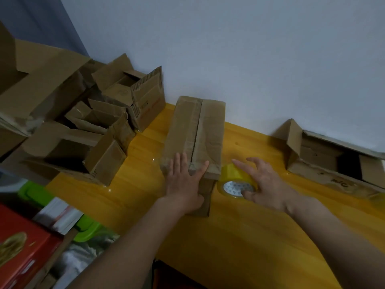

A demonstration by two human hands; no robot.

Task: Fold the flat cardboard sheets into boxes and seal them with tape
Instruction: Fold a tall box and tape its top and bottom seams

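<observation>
A long closed cardboard box (183,126) lies on the yellow table (239,236), its top flaps meeting along a centre seam. My left hand (184,180) presses flat on the near end of the box top, fingers straight and spread, thumb down the front face. Just right of the box stands a yellow tape roll (233,178) on its edge. My right hand (262,182) arches over the roll, with the thumb on its white core and the index finger over its top.
Several open, unsealed cardboard boxes (87,126) crowd the table's left end. Another open box (329,161) lies against the wall at the right. Beyond the table's left edge sit a red box (23,249) and a green item (37,195).
</observation>
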